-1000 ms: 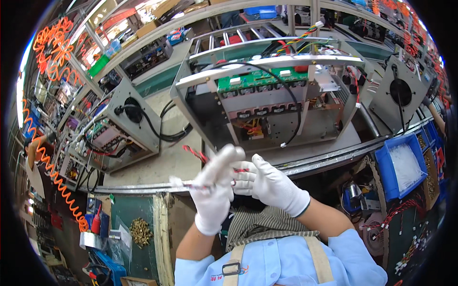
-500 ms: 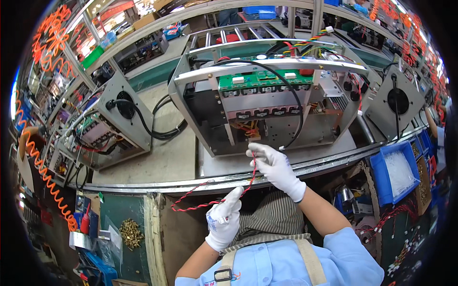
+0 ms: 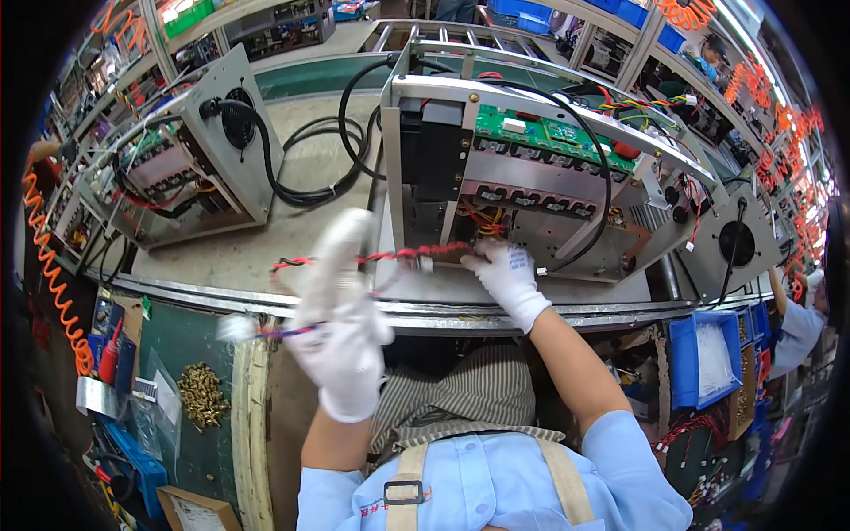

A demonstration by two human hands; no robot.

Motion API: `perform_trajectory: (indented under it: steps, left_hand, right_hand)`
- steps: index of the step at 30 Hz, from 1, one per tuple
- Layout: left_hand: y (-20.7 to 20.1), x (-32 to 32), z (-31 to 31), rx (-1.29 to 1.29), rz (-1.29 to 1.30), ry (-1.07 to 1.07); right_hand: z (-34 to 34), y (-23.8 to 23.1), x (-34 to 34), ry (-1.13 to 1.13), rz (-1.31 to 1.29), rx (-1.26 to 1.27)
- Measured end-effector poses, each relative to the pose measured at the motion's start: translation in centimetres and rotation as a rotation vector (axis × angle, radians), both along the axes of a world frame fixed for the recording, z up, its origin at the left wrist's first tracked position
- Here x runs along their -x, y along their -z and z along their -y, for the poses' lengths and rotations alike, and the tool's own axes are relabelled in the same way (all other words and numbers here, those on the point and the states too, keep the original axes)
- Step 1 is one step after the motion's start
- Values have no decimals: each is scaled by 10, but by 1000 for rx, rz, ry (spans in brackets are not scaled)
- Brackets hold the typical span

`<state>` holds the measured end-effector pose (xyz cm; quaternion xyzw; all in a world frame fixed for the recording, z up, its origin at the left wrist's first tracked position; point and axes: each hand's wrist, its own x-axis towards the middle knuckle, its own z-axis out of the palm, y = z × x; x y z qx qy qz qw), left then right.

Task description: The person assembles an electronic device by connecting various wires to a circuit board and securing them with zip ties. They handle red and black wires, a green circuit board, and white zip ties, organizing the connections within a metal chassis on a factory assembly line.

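My right hand (image 3: 509, 279), in a white glove, is at the lower front opening of the large metal chassis (image 3: 434, 84). Its fingers are closed on one end of a red and black twisted cable (image 3: 412, 254). From there the cable runs left to my left hand (image 3: 341, 332), which is raised, gloved and smeared by motion. I cannot tell how its fingers lie. A blurred white connector (image 3: 236, 327) on a dark wire sticks out left of that hand. Inside the chassis are a green circuit board (image 3: 553, 133) and yellow-orange wires (image 3: 485, 219) just above my right fingertips.
A second chassis (image 3: 252, 150) with a fan and coiled black cable (image 3: 310, 190) stands left; another (image 3: 735, 243) stands right. Brass fasteners (image 3: 203, 396) lie on the green surface at lower left. A blue bin (image 3: 682, 354) is at right, where another person's arm (image 3: 779, 296) shows.
My left hand has risen and moved left with blur. My right hand has stayed by the chassis opening with the cable end. The view has shifted, putting the chassis further right.
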<state>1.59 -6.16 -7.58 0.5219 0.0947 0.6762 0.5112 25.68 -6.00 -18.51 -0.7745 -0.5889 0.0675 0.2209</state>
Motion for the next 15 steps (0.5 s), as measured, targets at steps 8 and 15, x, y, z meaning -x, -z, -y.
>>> perform_trajectory:
  steps: [8,15]
  left_hand:
    - [3,19,-6,276,-91,-112]
    - [18,23,-15,393,11,-65]
  right_hand:
    - [-3,3,-9,-86,-876,-104]
    - [-16,6,-18,-147,187,-242]
